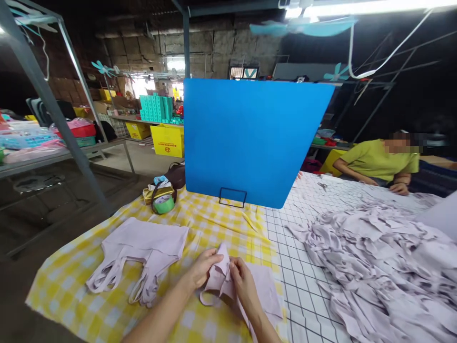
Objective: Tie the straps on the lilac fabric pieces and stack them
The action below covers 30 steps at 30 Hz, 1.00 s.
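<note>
Both hands on one pc. L hand [204, 267] pinches a folded bit of the lilac garment [266, 288], thumb and fingers closed on the fabric; R hand [243, 281] grips the same pc just beside, thumb vs. fingertips, near a seam or edge (too small to tell which). Neither hand is free. Garment sits at the near edge of the yellow checked cloth [71, 286]: upper part raised btwn the hands, rest spread under and to the right of R hand, thin strap-like loop hanging below L hand.

Step in hand, my read: close two-handed handling of a small spot, prob. checking or sorting out the fabric there. Next move, as judged: calls for a steady L pinch while R fingers work along the edge, w/o tugging the thin strap or bunching the cloth; can't tell if anything small is held btwn the fingertips.

Nearby: 2nd lilac garment [146, 236] lies flat to the left, straps toward the wearer, apart from both hands. Big lilac pile [385, 257] on the white grid cloth [303, 290], right side. Blue board [250, 138] stands behind w/ a wire stand [233, 196] at its base; green tape roll [164, 205] left of it. Scissors [323, 186] far off, near a co-worker [382, 157] in a yellow-green top.
</note>
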### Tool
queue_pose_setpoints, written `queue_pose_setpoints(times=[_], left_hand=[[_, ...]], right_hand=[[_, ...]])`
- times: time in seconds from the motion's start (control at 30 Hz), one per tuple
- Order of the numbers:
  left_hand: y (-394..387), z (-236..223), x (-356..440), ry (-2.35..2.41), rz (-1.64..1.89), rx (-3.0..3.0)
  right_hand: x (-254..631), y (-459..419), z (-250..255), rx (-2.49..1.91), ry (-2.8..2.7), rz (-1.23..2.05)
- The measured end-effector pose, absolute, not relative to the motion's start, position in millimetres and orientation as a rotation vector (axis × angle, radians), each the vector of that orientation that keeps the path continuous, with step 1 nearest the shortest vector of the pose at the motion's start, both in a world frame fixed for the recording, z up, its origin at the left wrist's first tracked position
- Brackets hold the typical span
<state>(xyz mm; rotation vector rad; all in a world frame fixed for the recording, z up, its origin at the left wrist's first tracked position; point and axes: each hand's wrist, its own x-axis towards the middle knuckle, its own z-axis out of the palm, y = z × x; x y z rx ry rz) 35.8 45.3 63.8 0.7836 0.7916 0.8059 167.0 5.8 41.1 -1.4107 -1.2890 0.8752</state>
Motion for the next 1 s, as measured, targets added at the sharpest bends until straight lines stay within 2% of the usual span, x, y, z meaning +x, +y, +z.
queue_pose_setpoints(times=[0.3,0.57,0.67,0.9,1.0], left_hand=[[80.6,108.2,143.6,0.75,0.915,1.221],[111.9,121.1,217.7,0.666,1.009,1.037],[118.5,95.4,233.6,0.7,1.049,1.0],[105.0,-13.6,252.5,1.094,1.097,1.251],[100.0,-31.7,251.3,1.117,0.97,1.393]], right_hand=[[247.6,28.8,83.5,-1.51,-1.132,0.547],[329.5,55.4,124.4,-1.504,-1.034,0.588],[367.9,75.6,142.0,-1.501,-0.939,0.572],[451.4,127.7,155.3,-1.588,-0.745,0.51],[476.6,147.9,150.7,-1.614,-0.694,0.438]])
